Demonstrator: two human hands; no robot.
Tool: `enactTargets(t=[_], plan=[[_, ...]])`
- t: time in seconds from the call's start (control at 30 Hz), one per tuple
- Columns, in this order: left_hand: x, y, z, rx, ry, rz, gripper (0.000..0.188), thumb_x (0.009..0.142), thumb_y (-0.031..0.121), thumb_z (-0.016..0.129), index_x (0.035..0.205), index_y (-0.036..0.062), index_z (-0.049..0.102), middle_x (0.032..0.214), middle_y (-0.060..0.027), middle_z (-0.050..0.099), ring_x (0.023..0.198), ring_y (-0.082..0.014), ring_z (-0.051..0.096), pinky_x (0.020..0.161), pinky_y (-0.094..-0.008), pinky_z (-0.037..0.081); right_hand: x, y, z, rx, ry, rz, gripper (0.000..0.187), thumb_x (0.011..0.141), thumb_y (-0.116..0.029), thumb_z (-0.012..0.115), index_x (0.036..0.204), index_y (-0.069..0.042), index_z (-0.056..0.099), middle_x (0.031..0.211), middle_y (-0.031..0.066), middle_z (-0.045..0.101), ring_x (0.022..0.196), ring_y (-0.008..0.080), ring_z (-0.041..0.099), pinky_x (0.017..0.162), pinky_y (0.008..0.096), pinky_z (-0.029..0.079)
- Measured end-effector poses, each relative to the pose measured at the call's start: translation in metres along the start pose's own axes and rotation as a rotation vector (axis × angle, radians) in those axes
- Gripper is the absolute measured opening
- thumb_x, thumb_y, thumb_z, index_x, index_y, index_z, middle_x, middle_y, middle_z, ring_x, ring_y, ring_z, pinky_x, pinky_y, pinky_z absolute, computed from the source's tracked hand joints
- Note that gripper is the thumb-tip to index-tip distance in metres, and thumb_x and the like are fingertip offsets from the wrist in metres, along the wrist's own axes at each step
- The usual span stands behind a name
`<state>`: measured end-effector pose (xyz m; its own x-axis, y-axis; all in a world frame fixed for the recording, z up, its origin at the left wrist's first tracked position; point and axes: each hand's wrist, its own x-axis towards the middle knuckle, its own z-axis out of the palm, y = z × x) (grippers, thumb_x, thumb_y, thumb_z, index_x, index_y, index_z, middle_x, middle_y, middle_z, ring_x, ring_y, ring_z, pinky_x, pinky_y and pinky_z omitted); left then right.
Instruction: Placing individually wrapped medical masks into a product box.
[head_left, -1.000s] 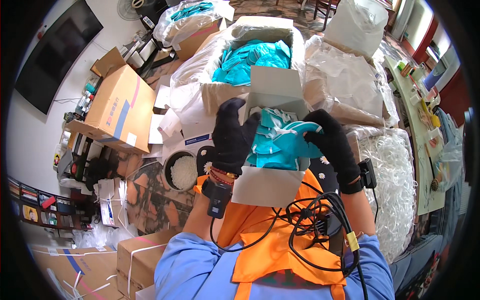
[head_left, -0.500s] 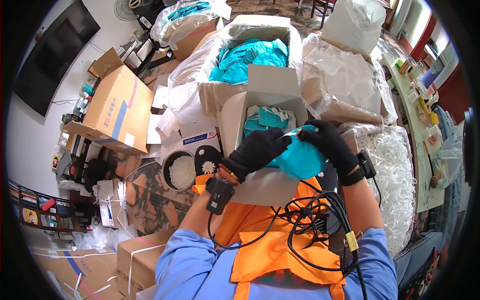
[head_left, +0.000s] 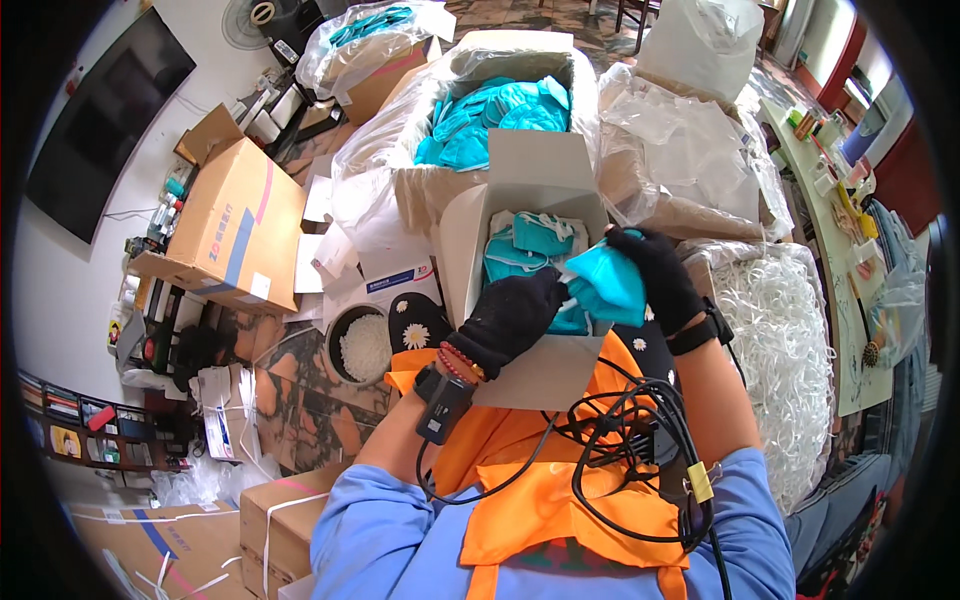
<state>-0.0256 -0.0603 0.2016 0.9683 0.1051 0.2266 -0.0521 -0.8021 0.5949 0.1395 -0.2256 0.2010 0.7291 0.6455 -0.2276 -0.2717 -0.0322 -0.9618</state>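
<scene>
A teal face mask is held up between my hands over the near right edge of an open grey-white carton. My right hand, in a black glove, has its fingers closed on the mask's upper right side. My left hand, also black-gloved, pinches at the mask's left edge, where a bit of white shows. The exact hold of those fingertips is partly hidden. Inside the carton lie more teal masks with white straps, partly covered by my left hand.
Beyond the carton, a plastic-lined box holds a heap of teal masks. White straps fill a bag on the right. A bowl of white bits stands at left, near a brown cardboard box. Black cables hang over my orange apron.
The mask has turned and looks more folded, with its left edge raised. My right hand has swung round to the mask's right side; my left hand has shifted slightly down and left.
</scene>
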Motion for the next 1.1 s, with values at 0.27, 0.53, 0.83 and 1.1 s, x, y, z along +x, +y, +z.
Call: enactTargets(t=[0.27,0.53,0.83,1.1], plan=[[-0.013,0.034,0.002,-0.484,-0.147,0.111,0.011,0.093,0.015,0.058,0.097,0.0047,0.062,0.074,-0.0173,0.063,0.066,-0.0350,0.063,0.057,-0.0414,0.049,0.019,0.014,0.000,-0.946,0.531,-0.510,0.039,0.088,-0.044,0.065,0.083,-0.006,0.070,0.073,0.0193,0.064,0.073,0.0391,0.064,0.063,0.0419,0.048],[-0.030,0.053,0.016,-0.194,-0.056,0.211,0.011,0.093,0.014,0.062,0.099,0.0046,0.063,0.069,-0.0164,0.061,0.058,-0.0288,0.061,0.052,-0.0378,0.045,0.036,0.029,-0.048,-1.058,0.729,-0.523,0.046,0.093,-0.047,0.057,0.081,-0.005,0.071,0.069,0.0155,0.066,0.066,0.0324,0.065,0.061,0.0414,0.047],[0.010,-0.005,-0.005,-0.347,0.456,-0.027,0.010,0.093,0.010,0.059,0.098,0.0018,0.060,0.085,-0.0177,0.063,0.079,-0.0360,0.063,0.069,-0.0393,0.050,-0.023,-0.040,0.031,-0.234,0.006,-0.215,0.042,0.089,-0.040,0.070,0.091,0.002,0.071,0.077,0.0020,0.065,0.070,0.0088,0.057,0.066,0.0261,0.047],[-0.004,0.010,0.012,-0.905,-0.152,-0.127,0.016,0.099,0.015,0.056,0.114,0.0109,0.059,0.077,0.0071,0.048,0.065,-0.0018,0.044,0.054,-0.0184,0.037,-0.009,-0.028,0.000,-0.104,-0.001,-0.162,0.032,0.088,-0.030,0.070,0.096,0.001,0.072,0.082,0.0033,0.068,0.075,0.0086,0.061,0.071,0.0255,0.050]])
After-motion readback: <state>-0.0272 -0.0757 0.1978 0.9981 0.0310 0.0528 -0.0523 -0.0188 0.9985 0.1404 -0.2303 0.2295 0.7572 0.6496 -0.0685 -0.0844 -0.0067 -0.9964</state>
